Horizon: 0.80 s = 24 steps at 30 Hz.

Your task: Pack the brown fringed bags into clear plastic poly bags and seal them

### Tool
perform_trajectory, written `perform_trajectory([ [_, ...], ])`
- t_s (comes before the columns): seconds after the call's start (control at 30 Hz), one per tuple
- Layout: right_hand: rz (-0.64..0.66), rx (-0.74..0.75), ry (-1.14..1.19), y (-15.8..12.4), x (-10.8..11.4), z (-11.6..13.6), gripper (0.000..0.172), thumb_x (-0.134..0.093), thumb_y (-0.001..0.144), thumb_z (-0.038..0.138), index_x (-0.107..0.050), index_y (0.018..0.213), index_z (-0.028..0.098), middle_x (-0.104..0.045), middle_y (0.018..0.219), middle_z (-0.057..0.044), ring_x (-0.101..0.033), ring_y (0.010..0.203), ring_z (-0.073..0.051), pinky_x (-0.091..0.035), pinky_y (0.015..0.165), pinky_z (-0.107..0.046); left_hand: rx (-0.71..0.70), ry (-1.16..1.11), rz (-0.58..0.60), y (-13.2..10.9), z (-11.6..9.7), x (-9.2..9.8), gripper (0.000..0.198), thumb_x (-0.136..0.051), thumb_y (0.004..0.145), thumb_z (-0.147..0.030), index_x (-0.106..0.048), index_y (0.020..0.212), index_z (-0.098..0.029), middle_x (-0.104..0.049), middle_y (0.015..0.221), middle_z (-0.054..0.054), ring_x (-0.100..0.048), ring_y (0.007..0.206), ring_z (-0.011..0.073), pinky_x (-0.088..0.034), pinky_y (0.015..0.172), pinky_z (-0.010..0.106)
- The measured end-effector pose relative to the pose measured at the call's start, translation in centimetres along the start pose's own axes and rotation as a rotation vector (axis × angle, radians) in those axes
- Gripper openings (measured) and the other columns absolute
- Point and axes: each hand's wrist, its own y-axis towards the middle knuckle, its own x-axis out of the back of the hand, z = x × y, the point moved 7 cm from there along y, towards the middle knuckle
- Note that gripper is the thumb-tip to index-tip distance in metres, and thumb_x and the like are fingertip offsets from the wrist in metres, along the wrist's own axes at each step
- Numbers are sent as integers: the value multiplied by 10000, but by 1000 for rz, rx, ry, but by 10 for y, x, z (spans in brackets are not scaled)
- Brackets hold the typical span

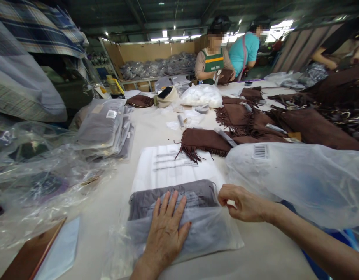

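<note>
A grey folded cloth item (173, 194) lies flat in front of me, its lower part inside a clear plastic bag (214, 229). My left hand (167, 229) presses on it with fingers spread and palm down. At the right edge of the bundle, my right hand (240, 202) is closed, thumb against curled fingers, pinching the border of the plastic. Beyond the grey item is a stack of white plastic bags (179, 167) with printed lines. A brown fringed scarf (207, 142) overlaps the far right corner of that stack.
Bagged grey items (100, 120) with barcode labels are piled at left, beside loose plastic (51, 175). Brown fringed goods (249, 116) and a large plastic bag (296, 175) cover the right side. Two people (214, 58) stand across the table; another person's arms show at far right.
</note>
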Motion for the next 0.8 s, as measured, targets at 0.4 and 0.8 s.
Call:
perform_trajectory([
  [0.4, -55, 198, -165, 0, 6, 16, 234, -429, 702, -2, -550, 745, 194, -547, 718, -9, -490, 746, -141, -372, 779, -314, 15, -7, 25, 1, 0, -1, 566, -410, 895, -395, -267, 1411, -212, -377, 1438, 81, -297, 1321, 292, -260, 1031, 489],
  [0.8, -659, 126, -516, -31, 14, 40, 286, -399, 783, 10, -600, 951, 126, -625, 820, -81, -526, 807, -195, -419, 738, -323, 20, -9, 16, -2, 0, -1, 549, -400, 899, -372, -276, 1408, -208, -377, 1438, 75, -291, 1325, 290, -264, 1030, 489],
])
